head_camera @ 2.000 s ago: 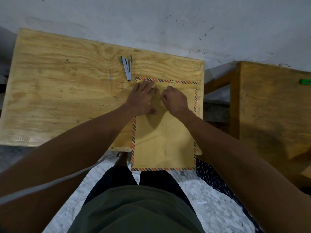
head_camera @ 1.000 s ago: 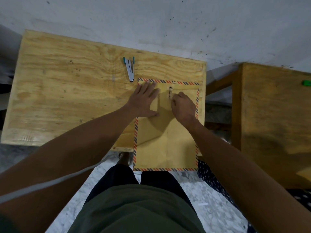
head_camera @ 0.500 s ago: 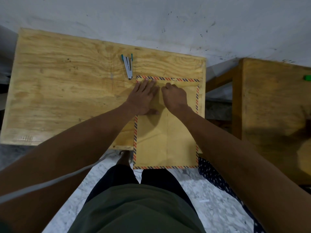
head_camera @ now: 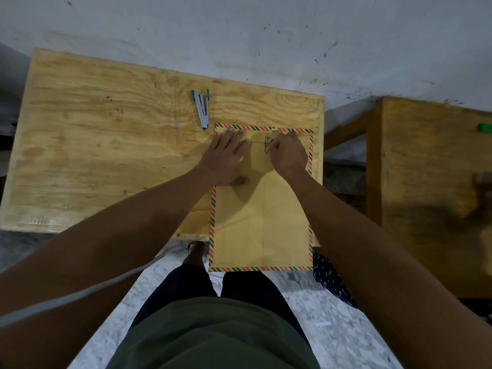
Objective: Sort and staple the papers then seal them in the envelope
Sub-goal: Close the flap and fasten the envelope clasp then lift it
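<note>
A brown envelope (head_camera: 262, 222) with a red-and-blue striped border lies on the right part of the plywood table (head_camera: 106, 161), its near end hanging over the table's front edge. My left hand (head_camera: 226, 155) presses flat on the envelope's upper left, fingers spread. My right hand (head_camera: 288, 153) rests on the upper right with its fingertips pinched at the metal clasp (head_camera: 267, 145) near the folded flap. A metal stapler with teal ends (head_camera: 201, 109) lies on the table just beyond the envelope's top left corner. No loose papers show.
A second wooden table (head_camera: 431, 195) stands to the right across a gap, with a small green object (head_camera: 484, 127) at its far edge. A white wall runs behind both tables. A grey cable (head_camera: 80, 296) crosses under my left arm. Marble floor lies below.
My right hand slid from the flap's top edge a little right and down, uncovering the metal clasp, and its fingertips now pinch at it. My left hand stayed flat on the envelope.
</note>
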